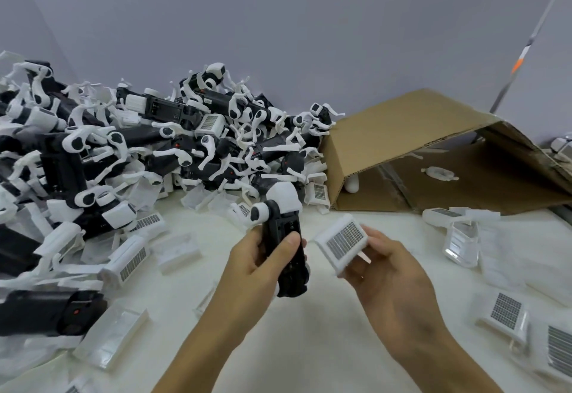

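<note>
from the head view, the left hand (pixel 257 256) is curled round a black device (pixel 286 256), thumb laid across its front, holding it upright just above the table (pixel 309 346). the device is a long dark body with ribbed moulding on its face; at its top sits a white angular cap and, on its left side, a white round knob with a dark centre. its lower end is partly hidden behind the hand.

the right hand (pixel 383 272) pinches a white block (pixel 342 244) between fingertips and thumb, just right of the device and apart from it. the block is tilted, its upper face carrying a grey grid of small squares, possibly a printed label, though the blur makes that hard to confirm.

behind and to the left lies a big pile of like devices (pixel 139 145) tangled with white strips. a tipped cardboard box (pixel 402 132) rests on the right, and more gridded white blocks (pixel 507 312) lie scattered on the table.
</note>
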Demonstrator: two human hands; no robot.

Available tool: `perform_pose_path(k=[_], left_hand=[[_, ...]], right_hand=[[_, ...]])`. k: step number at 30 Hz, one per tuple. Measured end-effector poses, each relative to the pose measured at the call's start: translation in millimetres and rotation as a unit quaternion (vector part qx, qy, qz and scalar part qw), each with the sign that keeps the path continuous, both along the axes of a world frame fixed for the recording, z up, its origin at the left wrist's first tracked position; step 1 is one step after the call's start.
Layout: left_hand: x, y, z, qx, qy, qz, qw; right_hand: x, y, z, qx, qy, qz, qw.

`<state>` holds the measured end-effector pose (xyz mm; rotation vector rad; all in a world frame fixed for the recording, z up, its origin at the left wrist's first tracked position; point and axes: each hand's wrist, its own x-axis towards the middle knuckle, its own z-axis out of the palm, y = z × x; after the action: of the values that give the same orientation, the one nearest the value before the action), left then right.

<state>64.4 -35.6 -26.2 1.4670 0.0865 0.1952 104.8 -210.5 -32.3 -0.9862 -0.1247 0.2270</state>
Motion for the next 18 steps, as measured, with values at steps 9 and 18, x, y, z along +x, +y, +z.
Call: perform_pose_path(k=[9,18], left_hand=[[-2.6,-11.9,-3.3,-0.005,0.006,-0.040,0.999],[-0.6,-7.8,-7.5,-0.011,0.018,-0.042,0.999]], right_hand=[[-11.3,9.2,-9.9,-0.249,-0.172,-0.095,0.948],[-6.7,-5.5,-15.3,-0.361,-0.390,-0.078,0.843]])
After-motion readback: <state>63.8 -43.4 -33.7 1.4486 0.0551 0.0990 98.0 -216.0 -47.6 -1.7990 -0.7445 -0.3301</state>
